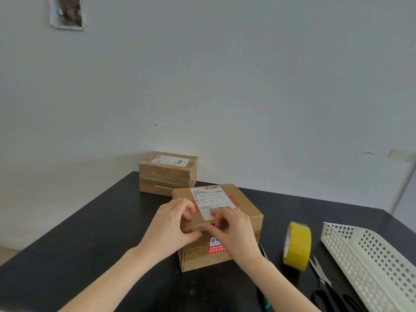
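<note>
2 bare forearms [105, 274], left hand [172, 224], right hand [235, 233], short nails

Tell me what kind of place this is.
Likely a parcel-packing desk: a labelled nearer box gripped by the left hand and right hand, a second box behind on the black table, a yellow tape roll and scissors beside.

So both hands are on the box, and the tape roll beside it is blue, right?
No, the tape roll is yellow, not blue; the head view shows it. The left hand and right hand are on the near box, and the roll stands beside it.
</note>
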A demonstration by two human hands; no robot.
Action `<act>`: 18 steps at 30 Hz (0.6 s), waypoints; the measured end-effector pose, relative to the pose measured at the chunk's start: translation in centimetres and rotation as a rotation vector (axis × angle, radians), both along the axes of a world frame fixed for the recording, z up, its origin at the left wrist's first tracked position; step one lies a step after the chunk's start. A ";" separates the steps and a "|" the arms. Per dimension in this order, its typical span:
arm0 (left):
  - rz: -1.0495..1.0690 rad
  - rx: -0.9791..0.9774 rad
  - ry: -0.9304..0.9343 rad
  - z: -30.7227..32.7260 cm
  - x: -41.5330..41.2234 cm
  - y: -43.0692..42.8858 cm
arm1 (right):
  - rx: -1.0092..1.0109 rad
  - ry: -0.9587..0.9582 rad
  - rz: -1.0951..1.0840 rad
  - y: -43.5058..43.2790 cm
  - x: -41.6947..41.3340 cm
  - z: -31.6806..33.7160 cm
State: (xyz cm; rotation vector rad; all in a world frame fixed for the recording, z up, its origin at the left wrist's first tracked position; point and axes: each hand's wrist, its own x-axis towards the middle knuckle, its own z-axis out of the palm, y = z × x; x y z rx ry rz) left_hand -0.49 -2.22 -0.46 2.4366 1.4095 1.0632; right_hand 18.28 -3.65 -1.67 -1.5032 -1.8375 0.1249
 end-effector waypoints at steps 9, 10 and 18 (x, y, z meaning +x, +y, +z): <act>0.001 0.046 -0.058 -0.9 0.4 0.1 | -0.047 0.074 0.013 0.1 0.3 0.7; 0.006 0.048 -0.059 -1.0 0.4 0.1 | -0.057 0.081 0.018 0.2 0.4 0.8; -0.017 -0.050 -0.223 -0.7 0.4 0.4 | -0.066 0.089 0.010 0.3 0.3 1.3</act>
